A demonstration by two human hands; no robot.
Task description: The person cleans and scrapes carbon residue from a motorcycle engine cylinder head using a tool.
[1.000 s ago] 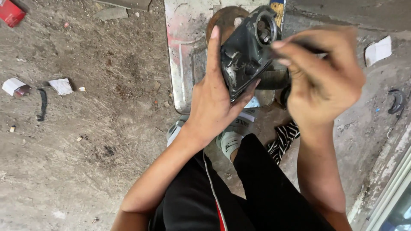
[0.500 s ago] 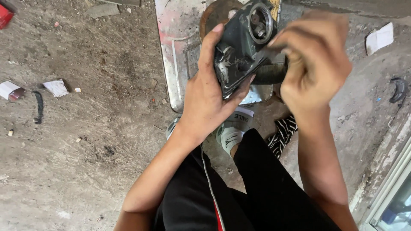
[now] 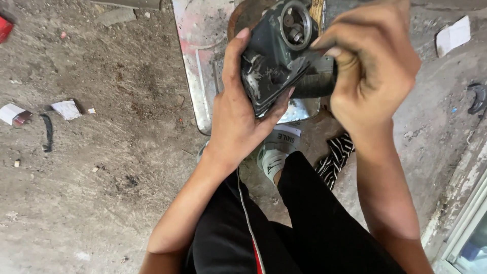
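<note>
A dark, greasy metal engine part (image 3: 276,56) with a round opening at its top is held up in front of me. My left hand (image 3: 238,122) cups it from below and from the left, thumb up along its side. My right hand (image 3: 370,66) is closed over a black cylindrical piece (image 3: 314,81) that presses against the part's right side. Dirt and grease cover the fingers of both hands. My legs in black trousers (image 3: 304,228) fill the bottom of the view.
A scratched metal tray (image 3: 203,61) lies on the dirty concrete floor under the part. A striped cloth (image 3: 335,162) and a grey shoe (image 3: 274,157) are below it. Paper scraps (image 3: 66,109), a black rubber strip (image 3: 47,133) and a white card (image 3: 454,35) lie around.
The part and both hands have risen closer to the camera and shifted slightly left. The grip of each hand is the same.
</note>
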